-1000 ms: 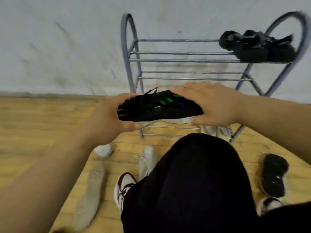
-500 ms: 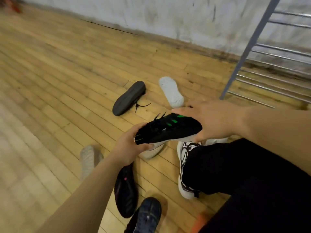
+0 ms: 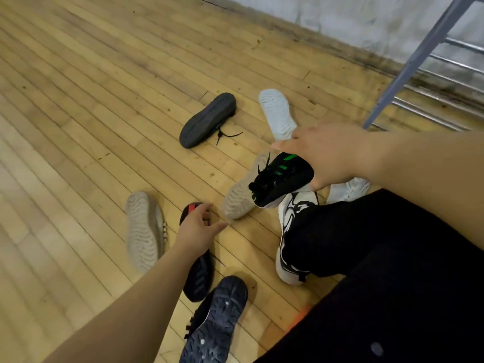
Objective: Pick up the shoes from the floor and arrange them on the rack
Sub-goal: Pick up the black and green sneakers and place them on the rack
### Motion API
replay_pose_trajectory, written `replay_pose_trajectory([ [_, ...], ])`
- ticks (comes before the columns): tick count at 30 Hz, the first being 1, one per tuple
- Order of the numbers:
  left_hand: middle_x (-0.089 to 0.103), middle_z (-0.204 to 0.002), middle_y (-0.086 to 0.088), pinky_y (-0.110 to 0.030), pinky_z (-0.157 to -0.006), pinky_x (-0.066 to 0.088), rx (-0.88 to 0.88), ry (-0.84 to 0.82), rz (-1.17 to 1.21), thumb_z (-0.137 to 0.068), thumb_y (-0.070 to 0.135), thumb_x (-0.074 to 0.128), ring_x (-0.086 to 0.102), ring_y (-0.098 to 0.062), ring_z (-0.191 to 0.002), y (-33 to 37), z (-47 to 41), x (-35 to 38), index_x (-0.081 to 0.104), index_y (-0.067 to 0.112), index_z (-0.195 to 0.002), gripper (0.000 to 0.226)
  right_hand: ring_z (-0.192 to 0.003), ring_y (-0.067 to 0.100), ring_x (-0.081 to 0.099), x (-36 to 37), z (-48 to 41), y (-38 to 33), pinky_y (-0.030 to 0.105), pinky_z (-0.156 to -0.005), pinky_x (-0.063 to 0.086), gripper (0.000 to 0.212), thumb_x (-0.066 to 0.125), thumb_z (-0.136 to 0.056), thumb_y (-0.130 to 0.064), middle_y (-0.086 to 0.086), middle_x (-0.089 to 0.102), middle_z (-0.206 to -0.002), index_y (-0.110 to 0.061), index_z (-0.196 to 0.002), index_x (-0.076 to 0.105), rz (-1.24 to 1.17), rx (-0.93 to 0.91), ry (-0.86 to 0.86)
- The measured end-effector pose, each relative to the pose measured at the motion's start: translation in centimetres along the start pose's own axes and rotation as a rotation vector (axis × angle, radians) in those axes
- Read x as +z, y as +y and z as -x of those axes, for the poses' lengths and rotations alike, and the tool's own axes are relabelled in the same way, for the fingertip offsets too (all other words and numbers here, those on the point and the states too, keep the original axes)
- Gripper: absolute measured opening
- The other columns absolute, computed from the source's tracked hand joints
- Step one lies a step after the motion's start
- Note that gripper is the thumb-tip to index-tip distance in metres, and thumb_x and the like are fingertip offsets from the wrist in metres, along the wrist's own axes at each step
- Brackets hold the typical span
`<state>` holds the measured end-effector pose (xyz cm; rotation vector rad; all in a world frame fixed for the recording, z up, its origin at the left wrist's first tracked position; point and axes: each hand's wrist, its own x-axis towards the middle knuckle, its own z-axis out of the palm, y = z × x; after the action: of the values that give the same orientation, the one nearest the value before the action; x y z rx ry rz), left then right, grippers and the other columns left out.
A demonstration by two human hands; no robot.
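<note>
My right hand [image 3: 328, 155] grips the heel end of a black shoe with green stripes [image 3: 281, 180], held toe-down above the floor. My left hand [image 3: 200, 226] hangs low with relaxed fingers spread, just over a black shoe with a red sole patch [image 3: 199, 277] lying sole-up. Only the grey rack's leg [image 3: 419, 53] and a few rails show at the top right.
Several shoes lie scattered on the wooden floor: a dark grey sole-up shoe [image 3: 208, 120], a white one [image 3: 277, 113], two beige ones [image 3: 142, 229] [image 3: 239, 195], a dark blue sole [image 3: 217, 323], a white and black sneaker [image 3: 290, 231]. My black-trousered legs [image 3: 379, 271] fill the lower right.
My left hand let go of the green-striped shoe and dropped toward the red-soled black shoe. The view swung down and left from the rack to the floor. My right hand keeps the shoe.
</note>
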<state>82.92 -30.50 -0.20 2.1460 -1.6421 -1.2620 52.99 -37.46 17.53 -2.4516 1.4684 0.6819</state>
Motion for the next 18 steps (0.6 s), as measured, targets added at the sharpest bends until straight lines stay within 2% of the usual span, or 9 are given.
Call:
replay_pose_trajectory([
  [2,0.061,-0.131,0.005,-0.033,-0.094,0.048,-0.030,-0.084,-0.057,-0.087,0.048,0.077,0.059,-0.017,-0.114,-1.6,0.6,1.0,0.047,0.029,-0.149,0.072,-0.100,0.027,0.061,-0.1,-0.1,-0.5,0.042,-0.075,0.057,0.109,0.076,-0.066,-0.065,-0.002,0.051,-0.122,-0.043,-0.156,0.017,0.022,-0.030,-0.001],
  [5,0.061,-0.129,0.004,-0.030,-0.093,0.047,-0.075,-0.263,-0.144,-0.086,0.045,0.078,0.060,-0.016,-0.113,-3.9,1.7,3.4,0.050,0.028,-0.147,0.069,-0.106,0.027,0.062,0.1,-0.2,-1.3,0.035,-0.068,0.049,0.113,0.079,-0.069,-0.060,-0.002,0.048,-0.131,-0.043,-0.159,0.013,0.039,-0.081,0.011],
  [10,0.057,-0.140,-0.002,-0.026,-0.088,0.044,-0.137,-0.431,-0.254,-0.091,0.037,0.076,0.058,-0.021,-0.121,-6.3,3.1,6.8,0.047,0.027,-0.150,0.067,-0.112,0.028,0.061,0.4,0.3,-2.6,0.042,-0.081,0.057,0.115,0.080,-0.068,-0.059,-0.001,0.046,-0.141,-0.044,-0.158,0.010,0.047,-0.139,0.025],
  [12,0.058,-0.141,-0.003,-0.027,-0.086,0.047,-0.165,-0.468,-0.281,-0.092,0.032,0.075,0.060,-0.023,-0.119,-7.2,3.6,7.8,0.048,0.027,-0.150,0.064,-0.112,0.028,0.061,0.4,0.6,-3.0,0.045,-0.083,0.058,0.119,0.082,-0.066,-0.059,0.000,0.045,-0.141,-0.044,-0.159,0.008,0.042,-0.148,0.022],
  [15,0.062,-0.133,-0.004,-0.027,-0.080,0.051,-0.159,-0.459,-0.310,-0.093,0.026,0.074,0.064,-0.022,-0.107,-7.9,3.8,8.8,0.053,0.027,-0.146,0.058,-0.112,0.027,0.060,0.3,0.7,-3.2,0.046,-0.085,0.058,0.121,0.083,-0.065,-0.058,-0.001,0.045,-0.139,-0.044,-0.159,0.009,0.024,-0.148,0.010],
  [18,0.061,-0.134,-0.005,-0.027,-0.082,0.052,-0.132,-0.494,-0.331,-0.092,0.025,0.075,0.063,-0.023,-0.112,-7.6,3.6,8.9,0.054,0.025,-0.145,0.056,-0.113,0.026,0.060,0.3,0.9,-3.3,0.045,-0.084,0.058,0.121,0.082,-0.064,-0.057,-0.002,0.046,-0.137,-0.045,-0.159,0.009,0.035,-0.139,0.013],
])
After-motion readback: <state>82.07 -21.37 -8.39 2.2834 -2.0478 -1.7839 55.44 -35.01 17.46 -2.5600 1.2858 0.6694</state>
